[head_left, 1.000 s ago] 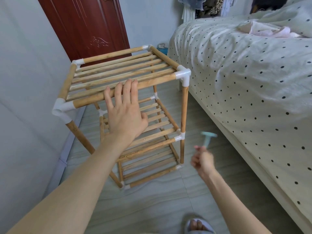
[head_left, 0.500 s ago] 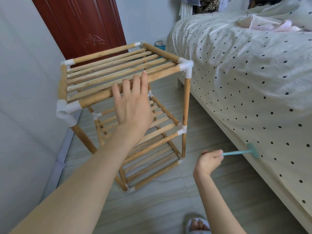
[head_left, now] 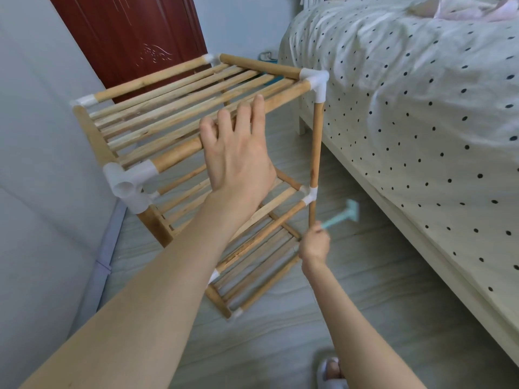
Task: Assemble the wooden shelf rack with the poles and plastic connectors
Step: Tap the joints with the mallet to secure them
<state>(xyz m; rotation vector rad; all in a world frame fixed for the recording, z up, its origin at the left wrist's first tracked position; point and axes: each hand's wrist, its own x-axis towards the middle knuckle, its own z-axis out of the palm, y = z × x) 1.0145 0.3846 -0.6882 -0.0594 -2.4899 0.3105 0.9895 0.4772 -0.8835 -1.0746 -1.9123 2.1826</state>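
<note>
right hand [head_left: 314, 244] gripping the small teal mallet [head_left: 344, 216] has swung back from the bed toward rack [head_left: 196, 113]'s near-right pole, left hand [head_left: 238, 155] flat steadying top, likely tapping joints tight.

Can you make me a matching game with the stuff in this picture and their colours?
Things:
1. door
2. little hammer
3. corner connector
4. bed cover

Colours:
A. plain white
B. dark red
C. cream with dark dots
D. light blue-green

Pairs: 1-B, 2-D, 3-A, 4-C
</note>
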